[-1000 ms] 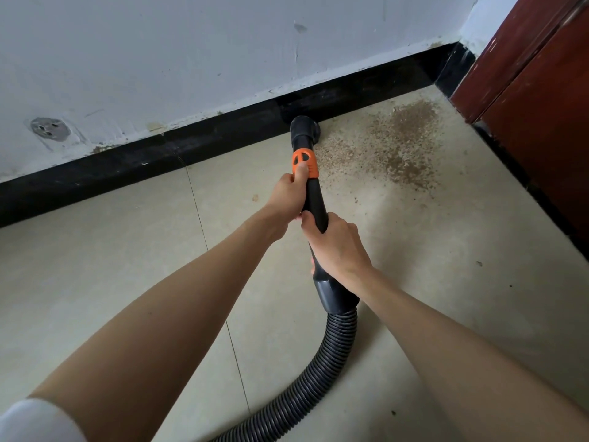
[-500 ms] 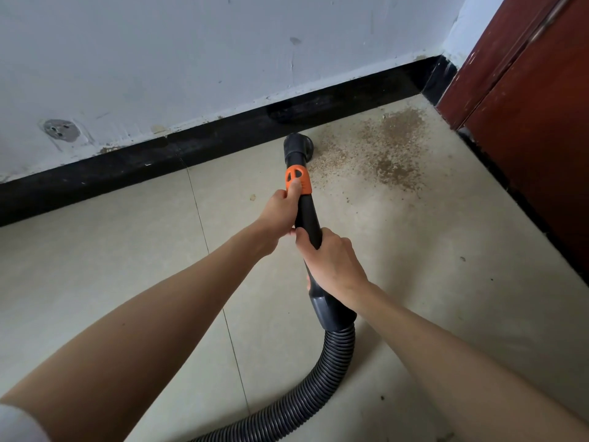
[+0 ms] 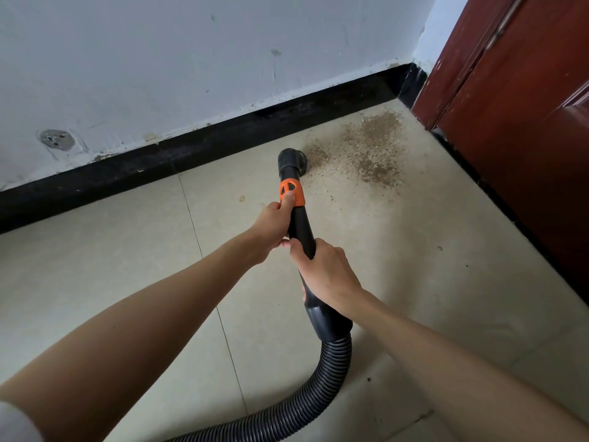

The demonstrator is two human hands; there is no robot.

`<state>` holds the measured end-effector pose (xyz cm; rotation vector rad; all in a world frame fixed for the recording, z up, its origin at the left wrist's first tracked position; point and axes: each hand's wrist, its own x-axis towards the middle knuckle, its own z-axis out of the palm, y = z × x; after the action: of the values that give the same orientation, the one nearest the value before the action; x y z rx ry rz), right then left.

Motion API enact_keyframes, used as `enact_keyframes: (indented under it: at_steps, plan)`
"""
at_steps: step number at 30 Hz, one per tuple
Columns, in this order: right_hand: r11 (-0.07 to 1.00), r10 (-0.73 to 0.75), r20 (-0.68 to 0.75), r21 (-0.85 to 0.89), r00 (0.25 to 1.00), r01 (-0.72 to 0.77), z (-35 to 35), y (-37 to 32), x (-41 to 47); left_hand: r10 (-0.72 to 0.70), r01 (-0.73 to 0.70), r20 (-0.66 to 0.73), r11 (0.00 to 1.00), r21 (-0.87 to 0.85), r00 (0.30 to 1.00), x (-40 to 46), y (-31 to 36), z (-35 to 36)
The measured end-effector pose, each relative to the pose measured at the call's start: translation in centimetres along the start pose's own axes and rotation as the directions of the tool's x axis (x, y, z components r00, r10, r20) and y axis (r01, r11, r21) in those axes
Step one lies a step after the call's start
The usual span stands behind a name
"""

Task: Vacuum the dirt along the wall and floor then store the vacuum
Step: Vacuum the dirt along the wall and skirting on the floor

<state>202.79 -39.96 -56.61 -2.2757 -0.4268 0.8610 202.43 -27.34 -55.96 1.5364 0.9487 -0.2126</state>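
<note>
Gripping the black vacuum wand (image 3: 299,228), both hands: left hand (image 3: 274,221) near the orange collar (image 3: 291,193), right hand (image 3: 328,272) below. Nozzle (image 3: 291,159) on beige tiled floor (image 3: 127,266), beside brown dirt patch (image 3: 373,151), near black skirting (image 3: 191,154) under white wall (image 3: 191,59).

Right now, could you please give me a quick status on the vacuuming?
Left hand and right hand both grip the vacuum wand. Nozzle on the floor at the dirt patch edge. Dirt not yet cleared. Nothing in the way.

White wall (image 3: 191,59); black skirting (image 3: 95,183); beige tiles (image 3: 95,266); red-brown door (image 3: 526,106).
</note>
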Motion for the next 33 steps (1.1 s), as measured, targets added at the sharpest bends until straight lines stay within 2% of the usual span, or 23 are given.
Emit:
enact_keyframes:
  at_steps: [16, 24, 29, 33]
  plan:
    - [0.996, 0.065, -0.035, 0.069, 0.997, -0.062, 0.1, 3.7, -4.5, 0.016, -0.019, 0.074, 0.999, 0.035, 0.997, -3.5, -1.7, 3.1]
    - [0.987, 0.111, -0.106, 0.133, 0.988, -0.096, -0.1, 5.2, -6.8, 0.038, -0.050, 0.120, 0.994, 0.096, 0.992, -5.1, -1.8, 5.2]
    - [0.976, 0.101, -0.061, 0.201, 0.993, -0.087, 0.2, 6.0, -8.6, 0.048, -0.061, 0.153, 0.995, 0.082, 0.987, -6.7, -2.7, 5.7]
    - [0.978, 0.093, -0.037, 0.189, 0.995, -0.084, 0.9, 6.7, -10.1, 0.018, -0.039, 0.186, 0.993, 0.112, 0.982, -7.9, -4.1, 5.4]
